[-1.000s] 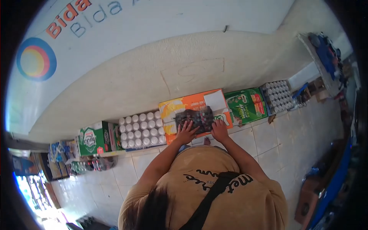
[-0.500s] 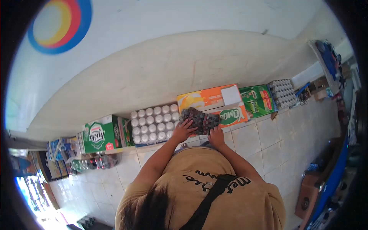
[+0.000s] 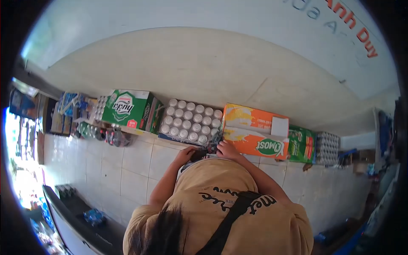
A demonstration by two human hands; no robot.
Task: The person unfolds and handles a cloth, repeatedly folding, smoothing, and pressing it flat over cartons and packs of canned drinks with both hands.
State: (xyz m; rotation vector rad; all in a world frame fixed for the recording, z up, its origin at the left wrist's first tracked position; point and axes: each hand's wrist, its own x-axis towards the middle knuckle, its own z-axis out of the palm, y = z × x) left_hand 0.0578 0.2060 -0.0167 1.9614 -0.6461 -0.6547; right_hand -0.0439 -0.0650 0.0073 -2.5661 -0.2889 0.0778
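Observation:
A dark, patterned bundle [image 3: 211, 145] is bunched up close to my waist, between my two hands. My left hand [image 3: 185, 155] is at its left side, fingers curled and partly hidden by the dark material. My right hand [image 3: 228, 150] is closed on the bundle's right side. Just beyond stand an orange and white carton [image 3: 255, 145] and a tray of silver-topped cans [image 3: 189, 121]. The bundle's upper end overlaps the gap between the carton and the tray.
Along the wall, a green and white box [image 3: 124, 109] stands left of the cans, with wrapped bottles [image 3: 115, 138] before it. Right of the orange carton are a green carton [image 3: 301, 144] and another can tray [image 3: 327, 147]. A dark counter [image 3: 85, 216] stands lower left.
The bundle has come off the orange carton, down and towards my body, and is more gathered. Both hands have moved with it. The view has swung left.

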